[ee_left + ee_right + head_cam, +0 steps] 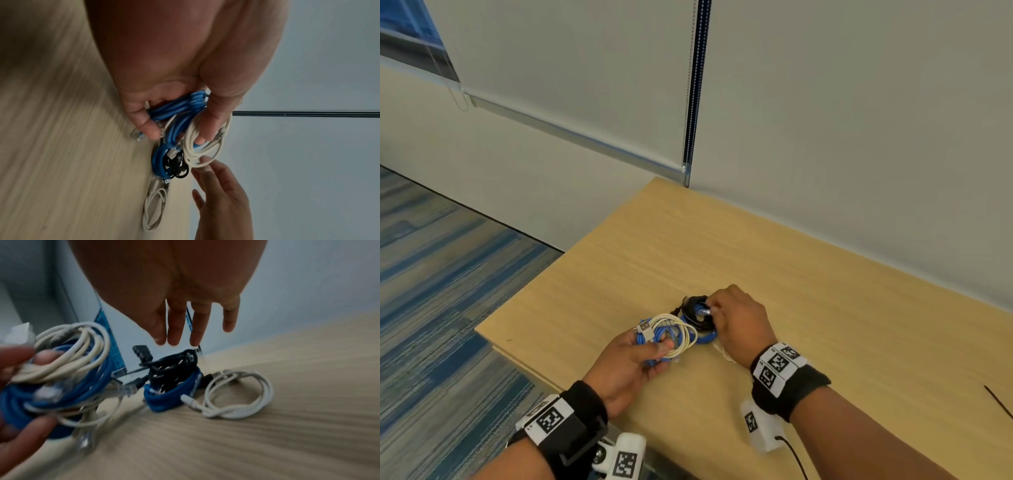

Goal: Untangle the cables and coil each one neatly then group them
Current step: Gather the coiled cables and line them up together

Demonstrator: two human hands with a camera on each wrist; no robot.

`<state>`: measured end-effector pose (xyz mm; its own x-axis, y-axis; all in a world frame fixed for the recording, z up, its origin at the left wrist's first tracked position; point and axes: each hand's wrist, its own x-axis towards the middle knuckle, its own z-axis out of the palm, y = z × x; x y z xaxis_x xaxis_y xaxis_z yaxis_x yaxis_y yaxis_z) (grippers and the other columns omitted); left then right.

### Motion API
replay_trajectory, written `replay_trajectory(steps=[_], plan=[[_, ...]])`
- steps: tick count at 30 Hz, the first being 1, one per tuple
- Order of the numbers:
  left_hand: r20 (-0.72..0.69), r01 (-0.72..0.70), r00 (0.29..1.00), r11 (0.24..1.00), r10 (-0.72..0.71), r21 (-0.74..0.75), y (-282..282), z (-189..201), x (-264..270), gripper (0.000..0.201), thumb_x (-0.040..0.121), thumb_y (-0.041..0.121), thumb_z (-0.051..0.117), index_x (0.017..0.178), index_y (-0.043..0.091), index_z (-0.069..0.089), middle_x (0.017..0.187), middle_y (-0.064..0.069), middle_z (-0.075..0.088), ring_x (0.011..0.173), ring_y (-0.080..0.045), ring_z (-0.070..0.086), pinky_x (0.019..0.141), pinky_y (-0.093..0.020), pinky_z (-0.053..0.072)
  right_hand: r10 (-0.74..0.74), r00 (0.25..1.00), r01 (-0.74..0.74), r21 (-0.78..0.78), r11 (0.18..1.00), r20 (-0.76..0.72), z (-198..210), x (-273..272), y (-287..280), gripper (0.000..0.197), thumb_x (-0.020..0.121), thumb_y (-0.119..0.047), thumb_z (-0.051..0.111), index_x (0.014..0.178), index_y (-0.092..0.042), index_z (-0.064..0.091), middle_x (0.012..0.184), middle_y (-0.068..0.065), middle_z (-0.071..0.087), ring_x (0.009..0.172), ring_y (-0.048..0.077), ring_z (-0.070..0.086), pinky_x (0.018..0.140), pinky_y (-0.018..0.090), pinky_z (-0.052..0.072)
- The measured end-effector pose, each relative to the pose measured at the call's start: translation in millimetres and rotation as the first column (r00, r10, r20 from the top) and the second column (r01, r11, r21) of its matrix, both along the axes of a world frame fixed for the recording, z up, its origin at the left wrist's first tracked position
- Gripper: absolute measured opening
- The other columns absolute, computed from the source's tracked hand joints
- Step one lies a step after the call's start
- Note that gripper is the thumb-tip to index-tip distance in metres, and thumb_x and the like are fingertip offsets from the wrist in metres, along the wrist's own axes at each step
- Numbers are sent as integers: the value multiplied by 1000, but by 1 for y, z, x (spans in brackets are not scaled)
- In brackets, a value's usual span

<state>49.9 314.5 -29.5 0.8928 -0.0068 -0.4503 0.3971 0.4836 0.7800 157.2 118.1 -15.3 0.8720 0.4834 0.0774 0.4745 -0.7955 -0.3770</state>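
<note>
Fingers (654,349) of the left hand (626,366) curl round a coiled bundle of blue and cream rubbery cables (666,337) at the head view's six o'clock on the pale wooden table (825,291), while the right hand (739,322) reaches to a black coil (697,310) nested in a blue one (705,337). From the left wrist, thumb and fingers pinch the bundle at its crossing; from the right wrist, straight, parted fingers (174,331) hover above that pair, holding nothing, a loose white cable (240,395) at three o'clock. Light, springy coils likely unwind, so grip across all the turns.
</note>
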Motion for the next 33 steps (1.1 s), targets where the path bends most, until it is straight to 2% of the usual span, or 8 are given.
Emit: replay_trajectory(steps=[2,4,6,9,12,20,26,33], plan=[[-8,-17,1000,1000,17,-10,1,-1,-1,47,74,8,76,120,5,66,111,-14,74,100,-25,68,94,-41,52,-157,983,167,101,981,-98,2,12,-6,23,99,-28,51,120,-20,58,113,3,54,99,27,60,87,42,50],[-15,-29,999,999,29,-19,0,-1,-2,48,74,7,77,121,4,66,111,-15,74,100,-26,68,97,-43,51,-252,926,261,-4,965,-280,4,24,-5,36,100,-37,51,128,-16,57,120,8,59,108,31,61,92,41,50],[-16,-33,999,999,33,-18,-1,0,-1,48,74,8,78,120,4,67,113,-17,74,99,-27,68,93,-41,52,-257,870,241,-91,966,-420,1,30,0,40,101,-43,50,113,-8,66,106,11,66,97,31,63,80,34,48],[-17,-45,999,999,45,1,0,0,-1,40,71,16,80,110,8,72,108,-14,76,92,-22,70,80,-33,52,-230,817,265,-9,964,-528,-1,32,6,38,98,-39,58,79,-6,63,78,10,61,74,27,55,66,32,39],[-16,-49,999,999,49,-8,4,-2,-3,29,75,20,79,102,11,76,103,-12,76,91,-21,70,83,-36,50,-172,764,308,117,944,-622,-2,30,6,26,89,-28,67,75,-8,60,75,12,58,71,23,50,66,33,39],[-19,-100,995,995,100,-10,15,0,0,21,80,18,74,101,12,76,101,-11,76,88,-21,70,81,-37,49,-125,811,334,278,901,-571,-7,25,-4,14,83,-15,71,82,-13,58,77,5,63,69,18,55,66,33,44],[26,-122,992,991,123,-60,16,8,2,20,81,17,72,100,12,75,97,-9,75,92,-22,68,81,-34,48,-71,770,481,503,719,-634,12,27,-28,17,88,4,57,91,-12,61,79,9,59,75,25,57,71,41,50],[72,-137,988,990,138,-20,9,15,13,23,81,21,73,102,14,75,99,-8,76,94,-21,68,80,-33,48,110,736,479,628,613,-668,46,21,-50,25,90,10,47,96,-5,66,92,17,69,81,27,63,74,36,53]])
